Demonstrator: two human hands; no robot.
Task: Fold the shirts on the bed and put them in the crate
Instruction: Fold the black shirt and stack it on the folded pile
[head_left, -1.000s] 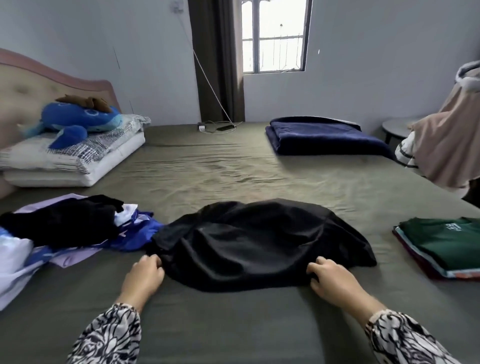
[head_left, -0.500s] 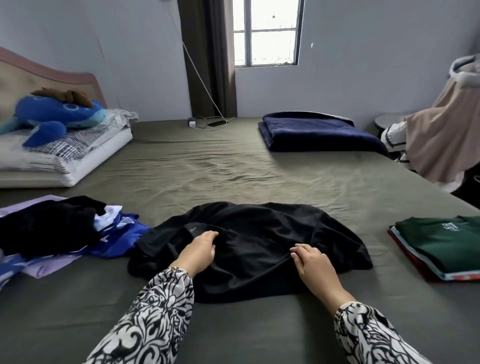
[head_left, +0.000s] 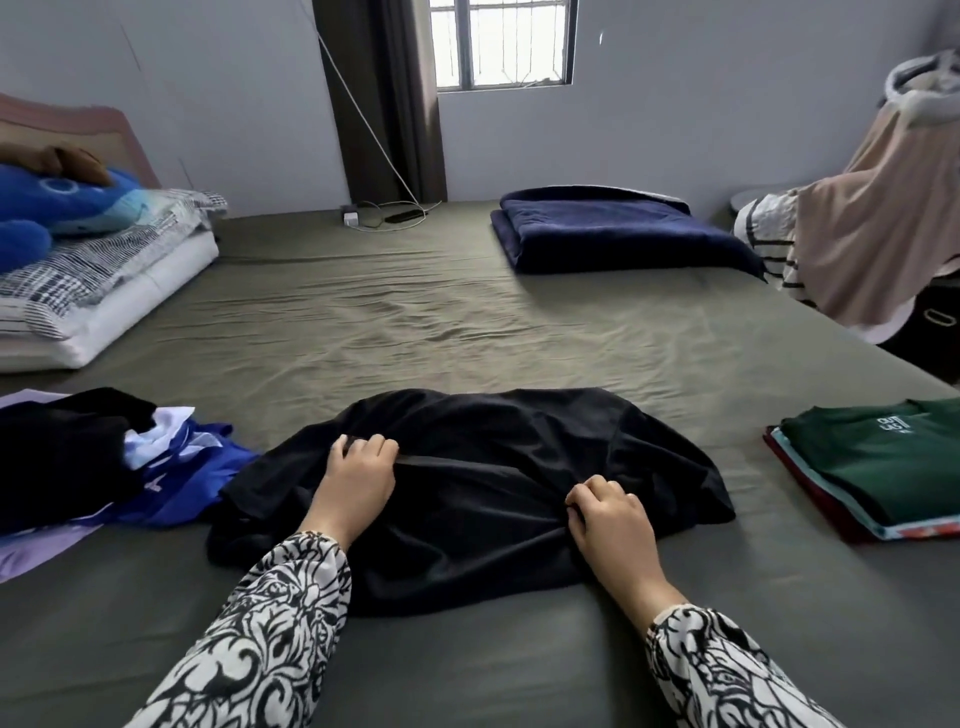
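A black shirt (head_left: 545, 457) lies rumpled on the olive bed sheet (head_left: 467, 322) right in front of me. My left hand (head_left: 358, 480) sits on the shirt's left part, its fingers curled round a fold of the cloth. My right hand (head_left: 608, 514) pinches the fabric near the shirt's lower right. A heap of unfolded shirts (head_left: 93, 457), black, blue and lilac, lies at the left. At the right edge sits a stack of folded shirts (head_left: 883, 467), a green one on top. No crate is in view.
Pillows with a blue plush toy (head_left: 57, 208) sit at the far left. A folded navy blanket (head_left: 613, 234) lies at the far right of the bed. A charger and cable (head_left: 384, 215) rest by the wall. Clothes hang on a rack (head_left: 883, 208) beside the bed's right side.
Both hands have moved from the shirt's near corners up onto the cloth, the left further in and forward. The near edge has bunched up under them.
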